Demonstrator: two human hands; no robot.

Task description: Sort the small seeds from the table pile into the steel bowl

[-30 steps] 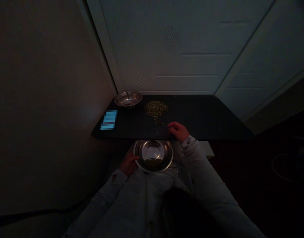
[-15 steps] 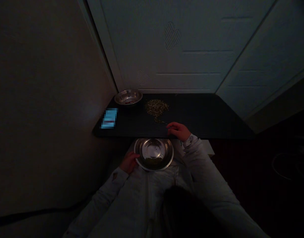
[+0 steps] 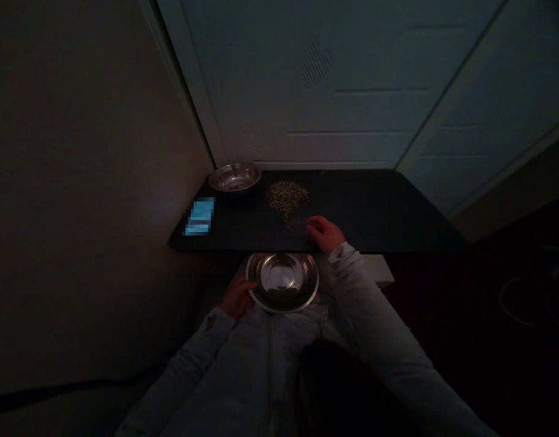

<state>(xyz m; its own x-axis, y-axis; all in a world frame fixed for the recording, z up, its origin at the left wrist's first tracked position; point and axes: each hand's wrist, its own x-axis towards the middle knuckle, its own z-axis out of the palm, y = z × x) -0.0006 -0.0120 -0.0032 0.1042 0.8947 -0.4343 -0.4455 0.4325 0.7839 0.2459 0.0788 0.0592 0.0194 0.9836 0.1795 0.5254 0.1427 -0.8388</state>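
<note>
A steel bowl (image 3: 310, 298) rests on my lap below the table edge, with a small heap of greenish grains (image 3: 281, 294) along its near side. My left hand (image 3: 237, 297) grips the bowl's left rim. Above the table's front part is my right hand (image 3: 325, 233), its fingers pinched together. A faint, see-through blur shows left of those fingertips; I cannot make out what it is. Beyond them lies a pile of small pale and brown grains or seeds (image 3: 287, 195), with a short tail of them running toward me.
The dark table (image 3: 379, 212) stands against a white panelled door (image 3: 361, 60). At its back left sits a second steel bowl (image 3: 235, 177) with a label inside. A lit, blurred phone-like screen (image 3: 200, 216) lies at the left edge. The room is dim.
My right hand has moved slightly up and away from me. The tail of grains that reached toward its fingertips is now shorter. My left hand and the bowl have stayed put.
</note>
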